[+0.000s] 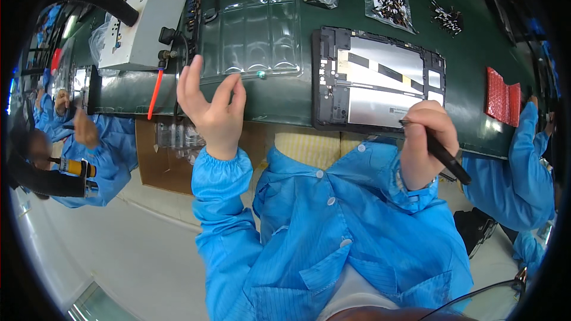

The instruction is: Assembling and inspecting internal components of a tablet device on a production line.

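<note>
Black tweezers [437, 150] in right hand [425, 142], opened tablet [379, 80]

Right hand [425, 137] grips black tweezers [443, 154] at opened tablet [380, 80]; left hand [211, 104] raised, fingers spread

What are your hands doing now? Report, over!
Left hand open, empty, raised by clear tray. Right hand grips black tool, tip at tablet edge. Nothing in between.
</note>
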`<move>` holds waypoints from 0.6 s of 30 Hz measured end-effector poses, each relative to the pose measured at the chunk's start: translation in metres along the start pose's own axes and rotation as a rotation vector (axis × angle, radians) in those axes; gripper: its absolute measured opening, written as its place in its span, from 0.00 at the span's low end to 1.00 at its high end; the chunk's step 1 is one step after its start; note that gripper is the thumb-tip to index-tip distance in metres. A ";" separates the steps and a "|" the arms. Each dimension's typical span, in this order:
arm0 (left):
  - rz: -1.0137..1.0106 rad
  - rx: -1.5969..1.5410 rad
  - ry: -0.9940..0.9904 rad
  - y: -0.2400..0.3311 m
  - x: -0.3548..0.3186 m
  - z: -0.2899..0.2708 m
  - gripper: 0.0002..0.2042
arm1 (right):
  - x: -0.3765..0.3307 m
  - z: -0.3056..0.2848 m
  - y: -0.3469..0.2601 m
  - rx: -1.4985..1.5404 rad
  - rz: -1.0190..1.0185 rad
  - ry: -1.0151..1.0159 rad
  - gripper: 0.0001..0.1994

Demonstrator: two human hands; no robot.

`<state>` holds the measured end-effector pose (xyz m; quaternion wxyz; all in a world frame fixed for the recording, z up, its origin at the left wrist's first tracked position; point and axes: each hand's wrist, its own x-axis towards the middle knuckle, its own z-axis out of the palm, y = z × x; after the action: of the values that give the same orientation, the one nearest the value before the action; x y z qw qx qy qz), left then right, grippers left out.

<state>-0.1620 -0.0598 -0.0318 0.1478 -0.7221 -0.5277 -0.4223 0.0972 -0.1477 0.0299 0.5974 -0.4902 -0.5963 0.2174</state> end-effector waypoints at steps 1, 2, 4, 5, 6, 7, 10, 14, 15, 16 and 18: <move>0.084 0.014 -0.038 -0.002 0.000 0.003 0.09 | 0.003 -0.004 0.000 -0.033 -0.025 0.009 0.04; 0.122 0.000 -0.025 -0.003 0.000 0.008 0.09 | 0.006 -0.009 0.000 -0.035 -0.025 0.009 0.04; 0.163 0.018 -0.062 -0.003 0.000 0.012 0.08 | 0.012 -0.019 0.000 -0.186 -0.096 0.001 0.04; 0.207 0.038 -0.099 -0.003 0.000 0.013 0.08 | 0.015 -0.023 0.001 -0.238 -0.111 0.030 0.05; 0.224 0.069 -0.133 0.000 0.002 0.016 0.07 | 0.021 -0.030 0.002 -0.334 -0.132 0.044 0.05; 0.227 0.051 -0.131 0.000 0.002 0.015 0.07 | 0.027 -0.037 0.001 -0.431 -0.153 0.057 0.05; 0.316 0.143 -0.261 -0.005 0.002 0.005 0.08 | 0.047 -0.052 0.003 -0.631 -0.088 0.105 0.06; 0.268 0.114 -0.347 0.016 0.028 -0.007 0.12 | 0.081 -0.063 0.023 -0.884 -0.191 -0.035 0.05; 0.248 0.069 -0.354 0.027 0.040 -0.007 0.15 | 0.084 -0.061 0.038 -0.887 -0.252 -0.081 0.05; 0.267 -0.058 -0.360 0.043 0.056 -0.001 0.19 | 0.086 -0.059 0.055 -0.957 -0.306 -0.139 0.07; 0.298 -0.389 -0.397 0.076 0.086 0.018 0.22 | 0.087 -0.054 0.074 -1.021 -0.387 -0.279 0.10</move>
<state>-0.0785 -0.0235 0.0410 -0.0390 -0.8745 -0.3440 -0.3397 0.1877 -0.0606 0.0209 0.2287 -0.5656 -0.7781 -0.1496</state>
